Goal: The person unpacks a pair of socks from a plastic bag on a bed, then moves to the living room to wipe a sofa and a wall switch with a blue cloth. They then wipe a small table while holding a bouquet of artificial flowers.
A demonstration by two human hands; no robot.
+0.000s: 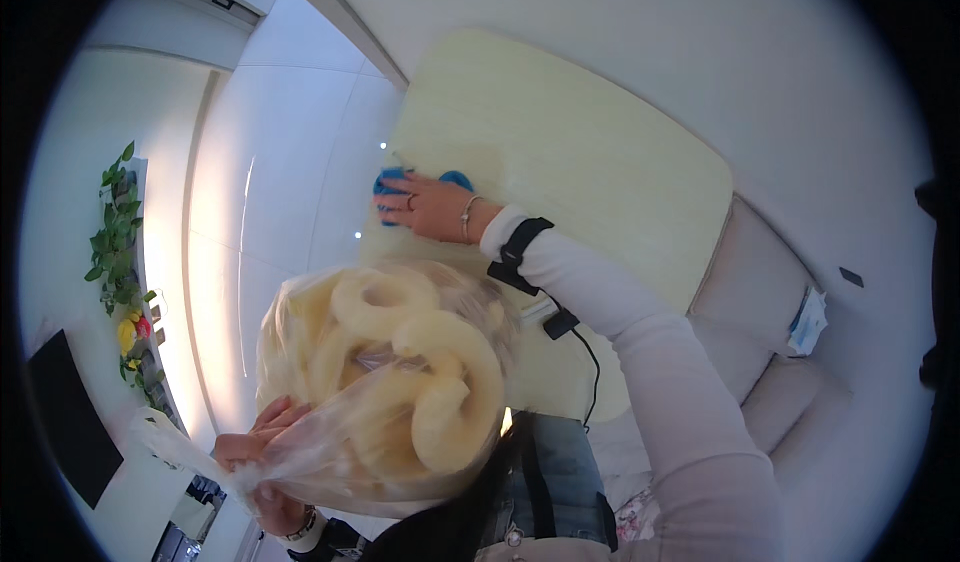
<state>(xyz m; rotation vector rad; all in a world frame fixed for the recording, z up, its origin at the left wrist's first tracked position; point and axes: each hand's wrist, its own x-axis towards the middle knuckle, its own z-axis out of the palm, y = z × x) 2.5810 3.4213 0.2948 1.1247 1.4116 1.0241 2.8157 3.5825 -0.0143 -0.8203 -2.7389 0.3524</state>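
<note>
My left hand (pixel 262 464) grips the gathered neck of a clear plastic bag (pixel 300 442). Curled, pale yellow puffed snack pieces (pixel 457 352) fill the bag, which hides part of the table. Farther forward, my right hand (pixel 439 209) lies on a blue cloth (pixel 390 179) at the left edge of the pale yellow table (pixel 570 142). Its fingers are spread over the cloth, and another part of blue cloth shows behind the hand. Whether the fingers grip the cloth is unclear. A black strap with a cable is around the right wrist.
A beige cushioned sofa (pixel 750 284) borders the table on the right, with a tissue pack (pixel 808 322) on it. A wall (pixel 675 29) runs along the table's far side. A green leafy plant (pixel 116 239) and a black screen (pixel 71 419) stand at the left.
</note>
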